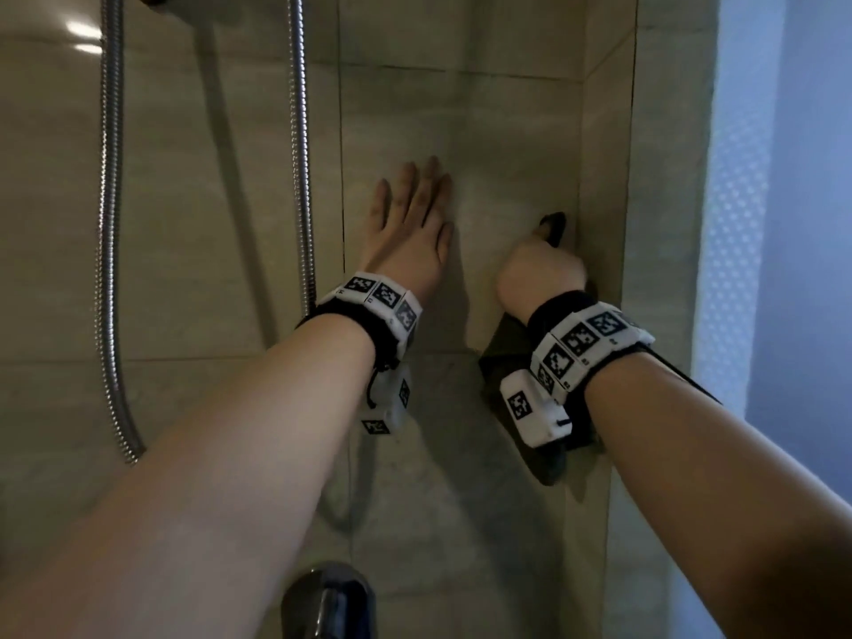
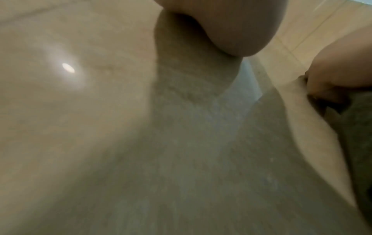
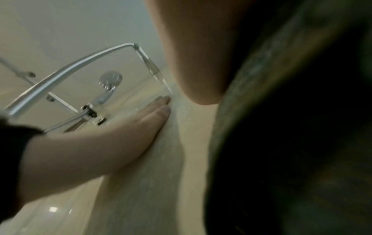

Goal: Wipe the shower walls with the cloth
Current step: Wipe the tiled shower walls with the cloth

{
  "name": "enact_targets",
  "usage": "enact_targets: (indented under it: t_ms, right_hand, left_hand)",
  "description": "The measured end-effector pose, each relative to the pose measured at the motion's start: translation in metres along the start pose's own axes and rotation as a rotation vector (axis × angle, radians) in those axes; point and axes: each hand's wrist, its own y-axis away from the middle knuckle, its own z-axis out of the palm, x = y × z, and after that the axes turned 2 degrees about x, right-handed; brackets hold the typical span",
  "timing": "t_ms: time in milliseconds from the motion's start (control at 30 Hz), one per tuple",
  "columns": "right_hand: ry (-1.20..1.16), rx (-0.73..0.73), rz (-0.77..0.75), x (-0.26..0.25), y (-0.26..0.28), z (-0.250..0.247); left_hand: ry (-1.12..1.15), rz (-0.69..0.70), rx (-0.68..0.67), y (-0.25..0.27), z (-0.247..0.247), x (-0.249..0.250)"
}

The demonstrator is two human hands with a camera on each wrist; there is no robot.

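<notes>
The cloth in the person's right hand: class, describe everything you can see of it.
The cloth is dark, grey-green and looks like soft towelling. The right hand grips it, bunched, against the beige tiled wall near the corner. One tip pokes out above the fingers; the rest hangs below the wrist, partly hidden by the wristband.
</notes>
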Motion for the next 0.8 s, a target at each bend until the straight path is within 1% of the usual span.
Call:
enact_targets:
  t_ms: [133,300,367,433,600,733,800]
  right_hand:
    - [-0.140,-0.016,-0.030,0.013,0.026,0.024]
    - [-0.391,-0.093,-0.051,0.022,0.057,0.047]
    - [-0.531,-0.118,-0.052,0.024,0.069,0.058]
    - [-0.675,-0.120,-0.043,0.026,0.082,0.070]
    - [-0.961,-0.082,0.086,0.033,0.110,0.092]
    - [-1.095,-0.132,0.196,0.045,0.140,0.112]
    - [-1.123,-0.155,0.249,0.053,0.157,0.124]
  left_hand:
    - [0.056,0.018,-0.129,0.033,-0.001,0.007]
    - [0.125,-0.032,-0.215,0.070,-0.009,0.021]
    - [0.191,-0.054,-0.258,0.085,-0.015,0.024]
    - [0.287,-0.111,-0.278,0.101,-0.020,0.024]
    - [0.492,-0.289,-0.266,0.139,-0.029,0.022]
    - [0.627,-0.376,-0.288,0.167,-0.033,0.021]
    - [0.706,-0.417,-0.287,0.186,-0.032,0.022]
